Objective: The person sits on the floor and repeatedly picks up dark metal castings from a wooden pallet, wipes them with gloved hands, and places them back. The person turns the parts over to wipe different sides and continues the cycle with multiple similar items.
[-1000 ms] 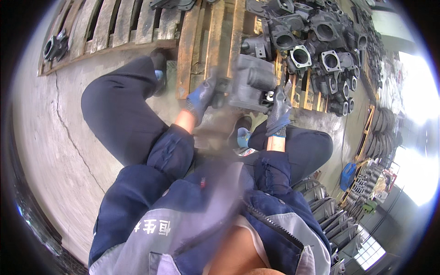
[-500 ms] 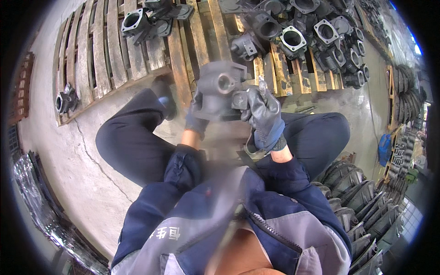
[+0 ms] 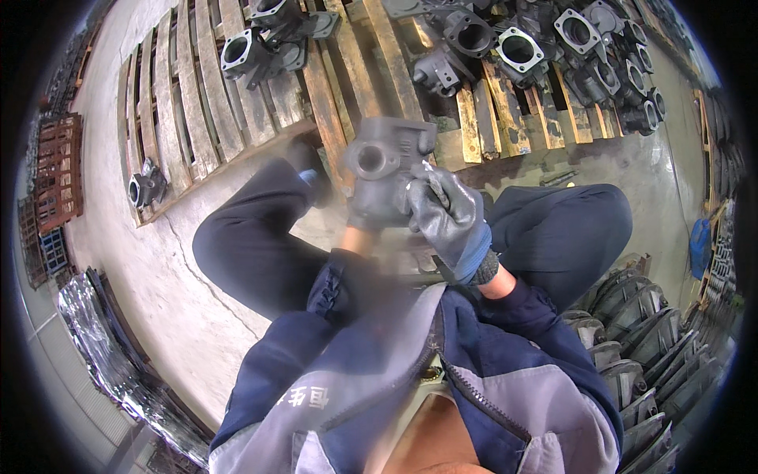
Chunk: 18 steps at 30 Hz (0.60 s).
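I hold a grey cast metal housing [image 3: 384, 170] with a round opening in front of my chest, above my knees. My right hand [image 3: 448, 221], in a grey glove with a blue cuff, is wrapped over its right side. My left hand [image 3: 359, 231] grips it from underneath and is mostly hidden behind the casting; only the wrist shows. I am crouched in dark blue work clothes.
Wooden pallets [image 3: 189, 103] lie ahead on the concrete floor. Several dark castings [image 3: 545, 47] are piled at the upper right, two more [image 3: 264, 43] at the top middle, one [image 3: 146, 188] at the left pallet edge. Stacked metal parts [image 3: 647, 363] stand at my right.
I have lifted the casting off the pallet edge and brought it toward my chest, turning its round opening to face up. My view has swung to the right.
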Each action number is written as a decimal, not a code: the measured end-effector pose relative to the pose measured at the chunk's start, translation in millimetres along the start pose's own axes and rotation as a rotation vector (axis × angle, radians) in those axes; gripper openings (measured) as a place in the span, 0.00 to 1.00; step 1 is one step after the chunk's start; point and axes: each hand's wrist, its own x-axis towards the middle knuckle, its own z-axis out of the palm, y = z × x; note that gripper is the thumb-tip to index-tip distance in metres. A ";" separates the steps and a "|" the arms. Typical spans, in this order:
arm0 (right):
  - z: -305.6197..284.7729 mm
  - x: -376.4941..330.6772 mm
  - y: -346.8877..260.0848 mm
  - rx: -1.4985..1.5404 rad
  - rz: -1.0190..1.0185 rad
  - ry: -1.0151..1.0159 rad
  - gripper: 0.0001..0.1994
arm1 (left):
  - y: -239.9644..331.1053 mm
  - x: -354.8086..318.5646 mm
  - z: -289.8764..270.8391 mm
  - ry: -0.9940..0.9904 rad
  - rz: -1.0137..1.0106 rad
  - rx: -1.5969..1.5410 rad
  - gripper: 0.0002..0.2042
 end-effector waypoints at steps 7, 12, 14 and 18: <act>-16.0 19.8 18.2 -0.131 0.101 0.050 0.09 | -3.6 1.2 3.0 0.103 -0.203 -0.834 0.24; -31.0 32.1 52.2 0.497 0.542 0.249 0.16 | 0.6 23.2 -11.6 0.291 -0.931 -1.304 0.32; -32.1 25.6 77.1 0.537 0.690 0.299 0.19 | 7.4 26.8 -9.6 0.392 -0.985 -1.119 0.30; -33.4 7.4 163.3 0.378 0.841 0.396 0.18 | 15.4 29.3 -8.5 0.451 -1.023 -1.026 0.23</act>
